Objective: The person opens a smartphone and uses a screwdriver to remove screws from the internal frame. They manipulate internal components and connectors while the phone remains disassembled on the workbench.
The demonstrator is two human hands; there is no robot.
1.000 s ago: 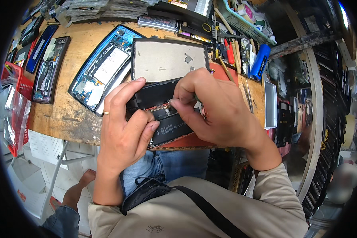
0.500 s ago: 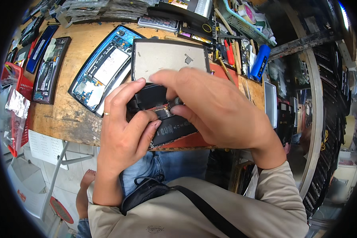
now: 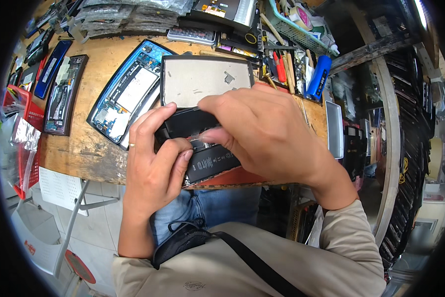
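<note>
Counter [image 3: 64, 161]: scuffed wood, its near edge just below both hands, with opened devices spread across it.
Mat [image 3: 227, 177]: reddish, showing as a strip beside the near edge of the opened phone [image 3: 210, 157].
Tray [image 3: 197, 76]: shallow, black-rimmed and pale inside, set just beyond the phone.
Blue-framed device [image 3: 138, 89]: coverless, lying aslant left of the tray, its circuit boards exposed.
Dark opened device [image 3: 64, 96]: near the counter's left end, well apart from the hands.
Right hand [image 3: 272, 133]: arched over the phone's right part and hiding it; its index finger reaches toward the far edge, while its thumb tip, blurred, is over the middle of the phone. A gap shows between the two; whether these fingers pinch some small part, one cannot tell.
Left hand [image 3: 153, 166]: bent around the phone's left end, one finger stretched to the far corner, another curled inward close to the thumb at the near side.
Phone: beneath the right fingers and between the spread left ones, near the counter's edge, a black panel [image 3: 193, 121] on its far side.
Battery [image 3: 217, 163]: black, in the phone's near half, right of the left thumb.
Loose piece [image 3: 229, 77]: small, grey, irregular, lying inside the tray.
</note>
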